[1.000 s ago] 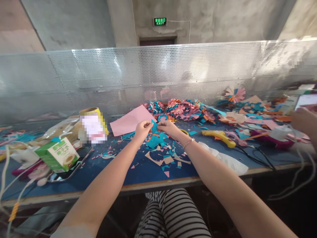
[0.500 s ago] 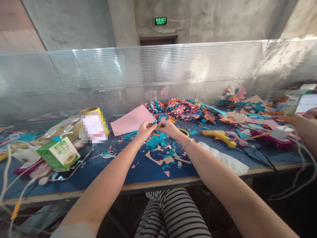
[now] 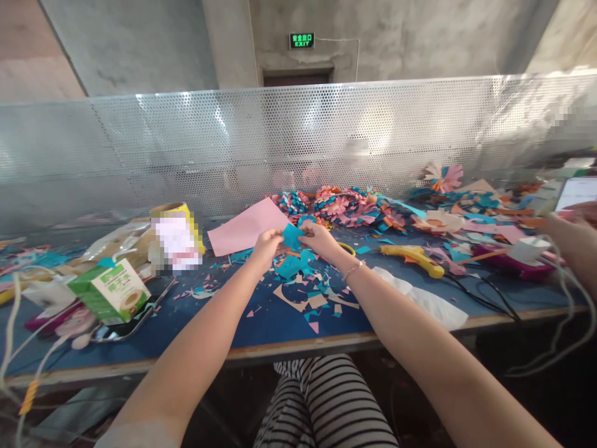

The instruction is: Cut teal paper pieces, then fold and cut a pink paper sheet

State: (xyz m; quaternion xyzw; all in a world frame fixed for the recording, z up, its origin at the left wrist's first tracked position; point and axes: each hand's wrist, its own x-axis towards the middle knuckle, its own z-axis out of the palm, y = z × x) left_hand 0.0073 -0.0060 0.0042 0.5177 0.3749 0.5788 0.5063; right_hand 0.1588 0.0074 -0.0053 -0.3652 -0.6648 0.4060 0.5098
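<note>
Between my two hands a small piece of blue paper (image 3: 291, 237) is held up, spread flat above the table. My left hand (image 3: 269, 242) pinches its left edge, and my right hand (image 3: 318, 238) pinches the right edge. A larger sheet of pink paper (image 3: 247, 228) lies just behind my left hand. Below the hands are blue paper scraps (image 3: 297, 264) and several small offcuts in cream and pink. Behind them sits a pile of pink, blue and orange paper flowers (image 3: 342, 205).
A yellow glue gun (image 3: 413, 258) and a white plastic bag (image 3: 420, 298) lie to the right. A green-and-white drink carton (image 3: 112, 291) stands at left among cables. A perforated metal screen (image 3: 209, 149) borders the back. Another person's hand (image 3: 571, 224) is at far right near a phone.
My hands have moved slightly apart, the left one shifting left. The blue paper, mostly hidden between my fingers before, is now opened out flat between them.
</note>
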